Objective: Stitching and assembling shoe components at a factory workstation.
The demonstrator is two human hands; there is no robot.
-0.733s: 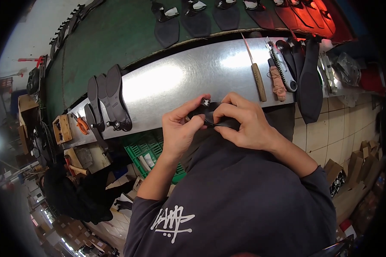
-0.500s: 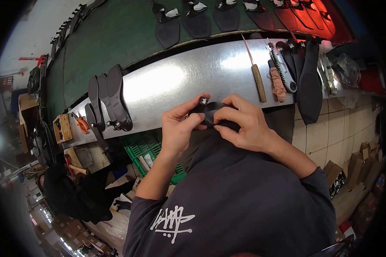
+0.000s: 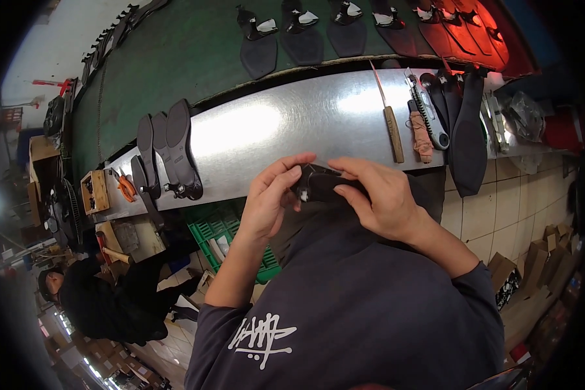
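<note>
In front of my body, over the near edge of the metal bench, both hands have a black sandal [image 3: 320,184] between them. My left hand [image 3: 266,198] closes around its left end, thumb on top and fingers along the far side. A small whitish patch shows at that end. My right hand [image 3: 387,201] pinches the other end between thumb and fingers. Part of the sandal is hidden by the right hand and blends into dark clothing behind it.
Black soles [image 3: 179,153] and orange-handled pliers [image 3: 126,188] lie on the left of the metal bench [image 3: 273,123]. A wooden-handled awl [image 3: 392,133], cutter [image 3: 435,123] and more soles [image 3: 468,136] lie right. Sandals line the green belt [image 3: 195,45]. A green crate [image 3: 218,227] stands below; a co-worker [image 3: 104,299] is at left.
The sandal has turned in my hands, its whitish patch now lower and nearer me. My left fingers have shifted along its far side, and my right hand has moved slightly down and right.
</note>
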